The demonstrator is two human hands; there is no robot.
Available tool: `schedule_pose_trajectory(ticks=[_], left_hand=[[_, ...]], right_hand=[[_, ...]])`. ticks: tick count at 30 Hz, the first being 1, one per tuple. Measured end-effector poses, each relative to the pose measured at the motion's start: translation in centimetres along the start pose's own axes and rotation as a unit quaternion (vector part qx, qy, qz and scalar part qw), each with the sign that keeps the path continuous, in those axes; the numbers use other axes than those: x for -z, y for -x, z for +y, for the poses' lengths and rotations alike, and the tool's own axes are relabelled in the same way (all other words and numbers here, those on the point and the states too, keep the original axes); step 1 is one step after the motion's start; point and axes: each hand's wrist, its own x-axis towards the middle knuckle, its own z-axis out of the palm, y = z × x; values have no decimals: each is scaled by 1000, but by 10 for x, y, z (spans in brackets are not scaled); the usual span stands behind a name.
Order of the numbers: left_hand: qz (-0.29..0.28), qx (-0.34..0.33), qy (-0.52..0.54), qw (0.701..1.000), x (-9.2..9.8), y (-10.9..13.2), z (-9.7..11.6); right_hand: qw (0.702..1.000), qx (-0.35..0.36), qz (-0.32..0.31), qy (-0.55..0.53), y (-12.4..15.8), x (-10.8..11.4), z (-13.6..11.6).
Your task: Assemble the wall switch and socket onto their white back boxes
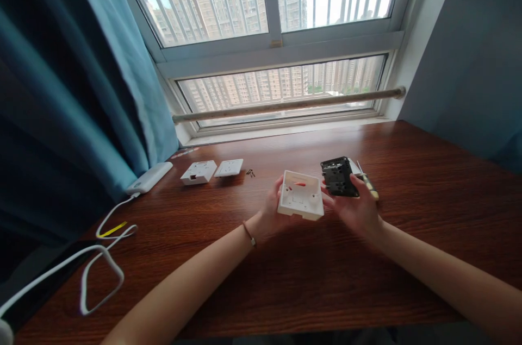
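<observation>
Worktop [285, 280] sunlit: I see left hand [271, 210] gripping box [302, 202], right hand [362, 213] gripping plate [337, 181], unjoined; screws [250, 173] loose toward far edge.

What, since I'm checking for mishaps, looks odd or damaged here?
Nothing looks clearly spilled or damaged. Slightly untidy: small screws lie loose beside the white panel, perhaps easily lost, and the white cable loops across the desk.

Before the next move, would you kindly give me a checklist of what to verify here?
1. Left hand holds the white box: ok.
2. Right hand holds the black part: ok.
3. A hand free: not ok; both are occupied.
4. Screws in sight on the table: ok; exact count: cannot tell.
5. Screwdriver lying beside the right hand: ok.
6. White cable clear of both hands: ok.
</observation>
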Motion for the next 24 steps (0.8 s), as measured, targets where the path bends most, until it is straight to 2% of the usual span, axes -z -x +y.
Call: schedule_pose_trajectory(ticks=[3, 6, 10, 12, 15, 17, 19, 24], left_hand=[[56, 15, 52, 997, -2, -13, -17], [107, -23, 32, 993, -8, -13, -27], [113, -28, -37, 993, -11, -1, -32], [130, -58, -71, 987, -8, 2, -31], [198, -139, -113, 964, -1, 1, -28], [220, -162, -127, 953, 3, -2, -26], [192, -157, -123, 961, 6, -5, -25], [45, -150, -120, 980, 6, -6, -25]], right_hand=[[1000, -5, 21, -4, 3, 7, 5], [999, -30, 20, -12, 5, 12, 7], [998, -61, 26, -12, 6, 11, 8], [997, -70, 30, -10, 7, 10, 9], [997, -72, 29, -11, 8, 11, 9], [997, -65, 28, -5, 8, 11, 9], [998, -60, 32, 1, 7, 12, 8], [996, -61, 56, -27, 3, 13, 3]])
